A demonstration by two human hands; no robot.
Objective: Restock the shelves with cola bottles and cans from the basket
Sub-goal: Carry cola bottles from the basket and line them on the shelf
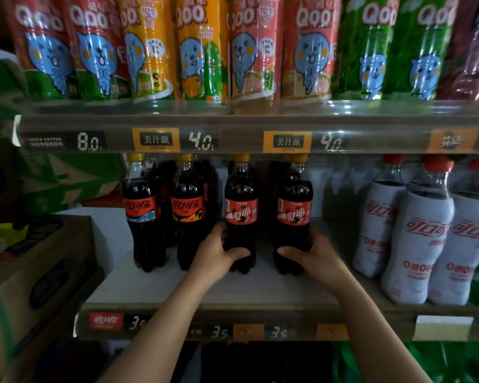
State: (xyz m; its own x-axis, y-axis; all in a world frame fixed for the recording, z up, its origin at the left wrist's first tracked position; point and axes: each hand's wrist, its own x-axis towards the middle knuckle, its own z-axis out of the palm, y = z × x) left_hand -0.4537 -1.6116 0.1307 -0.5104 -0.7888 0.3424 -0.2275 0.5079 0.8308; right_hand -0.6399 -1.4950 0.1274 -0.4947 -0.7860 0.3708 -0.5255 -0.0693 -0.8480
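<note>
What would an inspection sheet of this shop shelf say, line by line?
Surface: pale shelf board, bare in front of the bottles.
Job's things: four yellow-capped cola bottles stand upright in the front row, with more behind; the basket is not in view.
Clutter: nothing seen.
Hands: left hand grips the lower body of the third cola bottle; right hand grips the fourth cola bottle.
Cables: nothing seen.
Surroundings: Qoo juice bottles on the shelf above, white-sleeved cola bottles to the right, cardboard boxes to the left, and a price strip along the shelf edge.
</note>
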